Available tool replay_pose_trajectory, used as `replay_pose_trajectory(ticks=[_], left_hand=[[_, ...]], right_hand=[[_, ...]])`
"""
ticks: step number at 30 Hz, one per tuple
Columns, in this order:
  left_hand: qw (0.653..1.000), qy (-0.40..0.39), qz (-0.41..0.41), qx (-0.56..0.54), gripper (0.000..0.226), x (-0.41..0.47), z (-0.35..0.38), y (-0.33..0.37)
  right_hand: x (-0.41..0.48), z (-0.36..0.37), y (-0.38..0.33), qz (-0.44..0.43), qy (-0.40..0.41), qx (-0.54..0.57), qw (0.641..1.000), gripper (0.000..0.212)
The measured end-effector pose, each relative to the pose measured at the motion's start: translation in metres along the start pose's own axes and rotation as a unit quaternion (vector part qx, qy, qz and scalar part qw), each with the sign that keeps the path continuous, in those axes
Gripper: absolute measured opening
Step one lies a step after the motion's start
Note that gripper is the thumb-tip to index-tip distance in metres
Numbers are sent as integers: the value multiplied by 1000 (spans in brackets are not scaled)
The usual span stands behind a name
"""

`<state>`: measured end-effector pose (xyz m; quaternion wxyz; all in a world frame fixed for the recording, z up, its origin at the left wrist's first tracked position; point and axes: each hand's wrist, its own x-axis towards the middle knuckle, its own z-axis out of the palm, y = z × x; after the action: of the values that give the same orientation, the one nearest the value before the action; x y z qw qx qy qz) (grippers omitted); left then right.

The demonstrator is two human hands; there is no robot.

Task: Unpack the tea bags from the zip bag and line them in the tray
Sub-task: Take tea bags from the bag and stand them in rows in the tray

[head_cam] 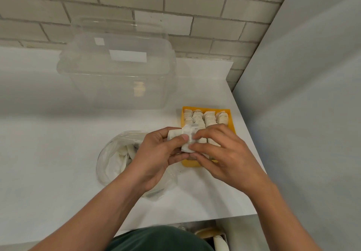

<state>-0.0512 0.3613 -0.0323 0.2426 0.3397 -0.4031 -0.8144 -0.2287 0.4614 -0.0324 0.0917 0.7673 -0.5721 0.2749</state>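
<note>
A yellow tray (232,121) sits on the white counter, with several rows of white tea bags (199,117) standing in it. Just in front of the tray, both hands meet over a small stack of tea bags (188,134). My left hand (162,157) grips the stack, thumb on top. My right hand (224,153) pinches the front tea bag with thumb and fingertips and covers the tray's near half. The clear zip bag (115,157) lies open to the left under my left wrist, with more tea bags inside.
A large clear plastic container (117,65) with a leaning lid stands at the back of the counter (48,143). A grey wall (302,94) runs close along the right, just past the tray. The counter's front edge is near my body.
</note>
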Motion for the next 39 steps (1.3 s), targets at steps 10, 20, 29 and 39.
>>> replay_pose_trajectory(ticks=[10,20,29,39], left_hand=[[997,10,-45,-62,26,3,2,2],[997,37,-40,-62,24,7,-5,-6],[996,56,-23,-57,23,9,-7,-5],[994,85,-22,-63,21,12,-7,-3]], right_hand=[[4,-4,10,190,150,130,961,9],[-5,-8,96,364,127,162,908,7],[-28,18,171,349,-117,30,929,17],[-24,53,189,347,-135,-72,925,23]])
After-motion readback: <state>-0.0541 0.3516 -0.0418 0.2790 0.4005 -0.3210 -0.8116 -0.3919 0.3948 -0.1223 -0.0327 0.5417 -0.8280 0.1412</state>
